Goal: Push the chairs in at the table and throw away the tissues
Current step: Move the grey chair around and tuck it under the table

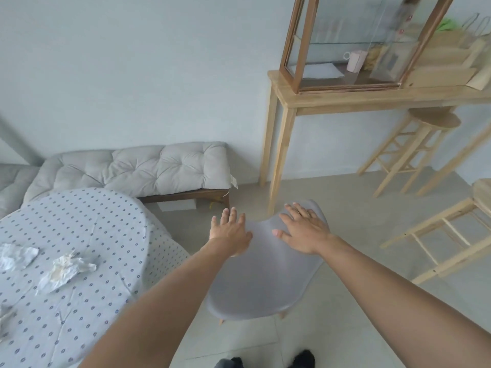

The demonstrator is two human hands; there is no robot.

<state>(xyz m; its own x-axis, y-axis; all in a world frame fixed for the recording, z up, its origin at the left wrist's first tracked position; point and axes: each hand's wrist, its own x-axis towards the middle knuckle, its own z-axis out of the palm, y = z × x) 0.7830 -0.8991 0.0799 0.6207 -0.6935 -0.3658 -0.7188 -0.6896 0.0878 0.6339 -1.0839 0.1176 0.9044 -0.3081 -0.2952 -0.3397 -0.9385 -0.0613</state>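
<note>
A grey moulded chair stands on the floor to the right of the round table, which wears a dotted cloth. My left hand hovers at the left edge of the chair's backrest, fingers spread. My right hand lies flat on the top of the backrest, fingers apart. Two crumpled white tissues lie on the table: one near the middle left, another at the left edge. A further scrap of tissue shows at the lower left border.
A grey cushioned bench stands against the wall behind the table. A tall wooden console table with a glass cabinet is at the right, with wooden stools beneath and beside it. My feet show at the bottom.
</note>
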